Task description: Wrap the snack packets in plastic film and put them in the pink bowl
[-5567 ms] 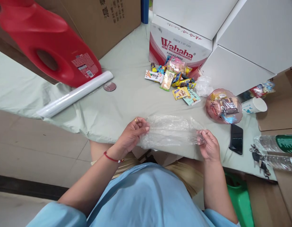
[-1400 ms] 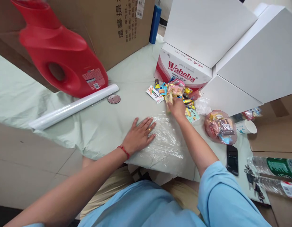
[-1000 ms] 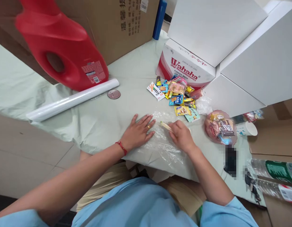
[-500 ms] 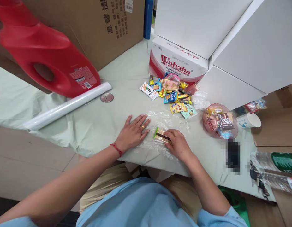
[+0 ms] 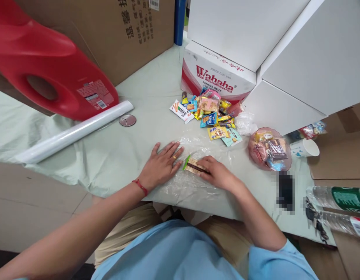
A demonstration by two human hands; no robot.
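Observation:
A sheet of clear plastic film [image 5: 180, 186] lies crinkled on the pale green cloth. My left hand [image 5: 160, 163] rests flat with fingers stretched, its fingertips at the film's left side. A packaged snack bar [image 5: 194, 165] with a green end and a dark stripe sits on the film, just right of my left hand. Its right end is in the fingers of my right hand [image 5: 216, 172], which cover part of it. Beyond both hands spreads a pile of wrapped snacks [image 5: 209, 119].
A film roll [image 5: 77, 131] and red jug [image 5: 77, 74] stand left, near a round brown disc [image 5: 127, 120]. Behind the snacks is a Wahaha box [image 5: 217, 74]. At right are a pink bowl [image 5: 251, 155] of snacks, a paper cup [image 5: 306, 147], keys [image 5: 314, 217] and plastic bottles [image 5: 343, 196].
My right hand and the snack bar have shifted slightly left, closer to my left hand. The whole view has moved a little; my left hand stays flat.

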